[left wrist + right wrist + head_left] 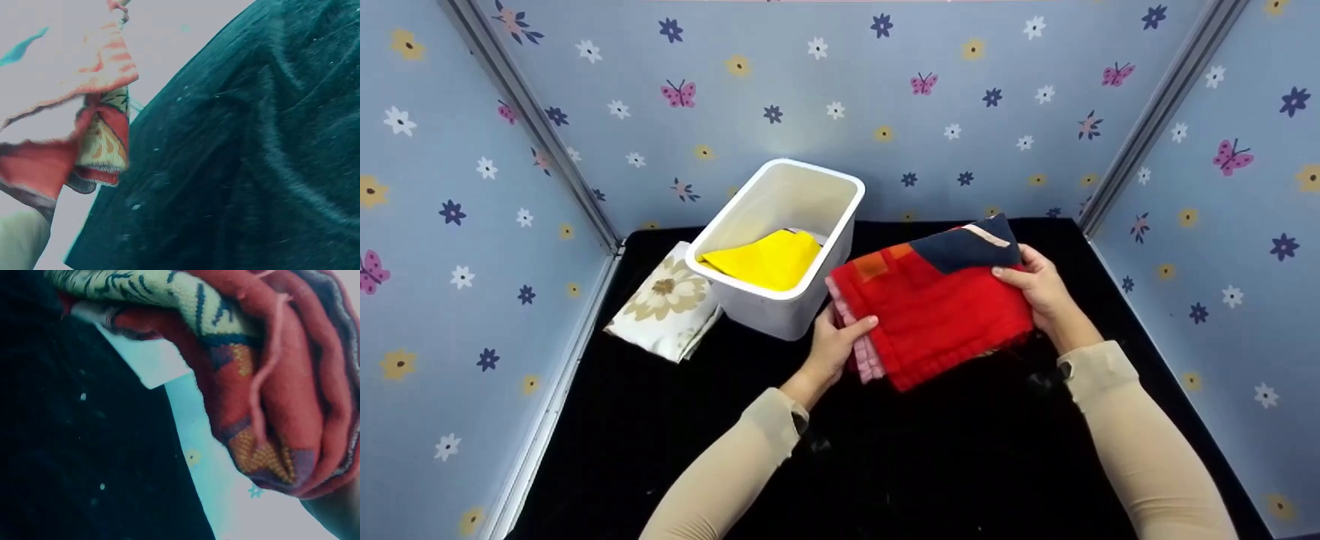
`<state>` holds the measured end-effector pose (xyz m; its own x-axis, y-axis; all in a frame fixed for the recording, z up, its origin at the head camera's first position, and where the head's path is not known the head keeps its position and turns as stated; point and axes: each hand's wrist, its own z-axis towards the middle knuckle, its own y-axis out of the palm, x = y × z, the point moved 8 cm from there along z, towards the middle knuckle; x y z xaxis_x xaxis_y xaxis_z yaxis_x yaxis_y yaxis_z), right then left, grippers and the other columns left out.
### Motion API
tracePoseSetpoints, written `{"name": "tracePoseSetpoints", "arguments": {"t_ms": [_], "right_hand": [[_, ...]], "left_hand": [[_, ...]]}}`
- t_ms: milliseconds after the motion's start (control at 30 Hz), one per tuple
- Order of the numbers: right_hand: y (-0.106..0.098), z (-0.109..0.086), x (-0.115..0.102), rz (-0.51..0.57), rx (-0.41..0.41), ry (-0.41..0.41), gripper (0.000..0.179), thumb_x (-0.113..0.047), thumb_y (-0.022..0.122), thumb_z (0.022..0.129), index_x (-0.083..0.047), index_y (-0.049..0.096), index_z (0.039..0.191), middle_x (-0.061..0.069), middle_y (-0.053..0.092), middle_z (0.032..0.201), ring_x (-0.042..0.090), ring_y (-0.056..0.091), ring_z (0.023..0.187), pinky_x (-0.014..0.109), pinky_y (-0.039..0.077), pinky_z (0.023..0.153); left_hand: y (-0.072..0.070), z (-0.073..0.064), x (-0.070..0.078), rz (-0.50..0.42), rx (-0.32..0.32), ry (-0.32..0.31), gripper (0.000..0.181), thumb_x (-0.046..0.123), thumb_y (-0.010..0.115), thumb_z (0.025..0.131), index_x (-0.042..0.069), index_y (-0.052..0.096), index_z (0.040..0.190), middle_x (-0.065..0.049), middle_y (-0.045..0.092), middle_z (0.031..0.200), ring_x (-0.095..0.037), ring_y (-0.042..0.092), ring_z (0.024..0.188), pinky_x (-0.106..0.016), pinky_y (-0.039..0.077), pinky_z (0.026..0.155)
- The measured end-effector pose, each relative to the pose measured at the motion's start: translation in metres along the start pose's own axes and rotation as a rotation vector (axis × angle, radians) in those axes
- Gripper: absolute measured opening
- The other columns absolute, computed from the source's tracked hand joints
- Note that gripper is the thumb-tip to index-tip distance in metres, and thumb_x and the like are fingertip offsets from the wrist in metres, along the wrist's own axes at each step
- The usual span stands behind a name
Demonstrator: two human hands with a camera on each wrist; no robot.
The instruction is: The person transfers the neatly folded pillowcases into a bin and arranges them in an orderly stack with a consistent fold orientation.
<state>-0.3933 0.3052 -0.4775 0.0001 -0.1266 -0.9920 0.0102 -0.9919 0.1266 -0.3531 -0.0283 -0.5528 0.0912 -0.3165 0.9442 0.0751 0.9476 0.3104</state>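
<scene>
Both hands hold up a folded red cloth (945,315) with navy and orange patches and a pink ruffled edge. My left hand (834,343) grips its left edge, thumb on top. At the opposite side, my right hand (1039,289) pinches the cloth near the navy corner, its thumb over the fabric and the other fingers mostly hidden behind. The right wrist view shows thick folds of the cloth (287,382) from below, including a cream-and-black patterned band. In the left wrist view the layered cloth (107,135) hangs at the left.
A white bin (769,319) stands just left of the red cloth, with a yellow cloth (772,259) inside. Left of it lies a folded white floral cloth (667,300). Black fabric (930,457) covers the table. Blue patterned panels (810,97) enclose the back and sides.
</scene>
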Motion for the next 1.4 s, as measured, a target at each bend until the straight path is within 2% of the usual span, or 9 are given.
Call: {"name": "tracePoseSetpoints", "arguments": {"t_ms": [100, 333, 467, 567, 767, 933, 1033, 1233, 1400], "right_hand": [[-0.004, 0.0, 0.007, -0.022, 0.004, 0.053, 0.032, 0.001, 0.074, 0.099, -0.03, 0.075, 0.108, -0.01, 0.077, 0.1, 0.007, 0.07, 0.086, 0.021, 0.058, 0.077], [0.0, -0.001, 0.019, -0.098, -0.044, 0.15, 0.022, -0.02, 0.074, 0.105, -0.029, 0.07, 0.124, -0.011, 0.074, 0.108, 0.008, 0.069, 0.092, 0.023, 0.059, 0.08], [0.006, -0.001, 0.023, -0.16, -0.101, 0.192, 0.038, -0.032, 0.068, 0.109, -0.026, 0.058, 0.146, -0.013, 0.071, 0.118, 0.008, 0.069, 0.101, 0.024, 0.058, 0.087], [0.012, -0.003, 0.025, -0.19, -0.156, 0.221, 0.059, -0.036, 0.064, 0.111, -0.023, 0.042, 0.164, -0.011, 0.067, 0.129, 0.009, 0.068, 0.109, 0.026, 0.058, 0.092], [0.028, -0.009, 0.03, -0.208, -0.297, 0.272, 0.09, -0.018, 0.069, 0.107, -0.026, 0.011, 0.175, 0.01, 0.054, 0.148, 0.019, 0.072, 0.111, 0.038, 0.065, 0.09], [0.043, -0.017, 0.038, -0.186, -0.429, 0.306, 0.124, 0.01, 0.076, 0.09, -0.029, -0.006, 0.175, 0.018, 0.044, 0.158, 0.024, 0.069, 0.119, 0.041, 0.065, 0.095], [0.05, -0.022, 0.042, -0.14, -0.492, 0.319, 0.137, 0.021, 0.075, 0.082, -0.032, -0.012, 0.173, 0.016, 0.037, 0.163, 0.024, 0.064, 0.126, 0.04, 0.064, 0.099], [0.052, -0.023, 0.042, -0.089, -0.51, 0.314, 0.138, 0.03, 0.07, 0.077, -0.033, -0.006, 0.174, 0.013, 0.044, 0.158, 0.025, 0.066, 0.124, 0.04, 0.065, 0.097], [0.049, -0.019, 0.035, -0.089, -0.447, 0.274, 0.127, 0.031, 0.07, 0.077, -0.022, 0.008, 0.174, 0.008, 0.059, 0.146, 0.023, 0.069, 0.121, 0.04, 0.065, 0.097]], "left_hand": [[-0.001, 0.005, 0.016, 0.047, -0.014, 0.011, 0.062, 0.005, 0.083, 0.088, -0.007, 0.058, 0.144, -0.019, 0.072, 0.133, -0.015, 0.072, 0.11, -0.028, 0.059, 0.103], [-0.001, 0.013, 0.039, 0.078, -0.016, -0.055, 0.05, 0.007, 0.084, 0.089, -0.006, 0.065, 0.133, -0.012, 0.076, 0.115, -0.014, 0.074, 0.092, -0.027, 0.063, 0.09], [0.002, 0.017, 0.048, 0.063, -0.038, -0.098, 0.047, 0.008, 0.082, 0.091, -0.006, 0.064, 0.132, -0.01, 0.076, 0.111, -0.015, 0.074, 0.09, -0.027, 0.064, 0.087], [0.002, 0.02, 0.054, 0.023, -0.054, -0.126, 0.046, 0.008, 0.08, 0.093, -0.005, 0.063, 0.134, -0.01, 0.076, 0.112, -0.017, 0.075, 0.091, -0.029, 0.065, 0.087], [-0.003, 0.028, 0.064, 0.007, -0.046, -0.159, 0.043, 0.007, 0.078, 0.095, -0.006, 0.063, 0.134, -0.012, 0.075, 0.111, -0.019, 0.076, 0.089, -0.03, 0.066, 0.084], [-0.007, 0.03, 0.066, -0.007, -0.043, -0.191, 0.043, 0.006, 0.077, 0.097, -0.006, 0.062, 0.135, -0.012, 0.076, 0.111, -0.02, 0.077, 0.09, -0.031, 0.067, 0.084], [-0.007, 0.03, 0.067, -0.017, -0.055, -0.194, 0.043, 0.006, 0.077, 0.097, -0.006, 0.062, 0.135, -0.012, 0.076, 0.11, -0.02, 0.077, 0.09, -0.032, 0.067, 0.083], [-0.011, 0.033, 0.071, -0.022, -0.07, -0.191, 0.042, 0.006, 0.077, 0.096, -0.006, 0.063, 0.133, -0.01, 0.076, 0.107, -0.021, 0.078, 0.088, -0.032, 0.067, 0.082], [-0.016, 0.035, 0.077, -0.003, -0.069, -0.192, 0.043, 0.006, 0.077, 0.096, -0.006, 0.062, 0.135, -0.009, 0.077, 0.105, -0.021, 0.078, 0.086, -0.032, 0.068, 0.081]]}}
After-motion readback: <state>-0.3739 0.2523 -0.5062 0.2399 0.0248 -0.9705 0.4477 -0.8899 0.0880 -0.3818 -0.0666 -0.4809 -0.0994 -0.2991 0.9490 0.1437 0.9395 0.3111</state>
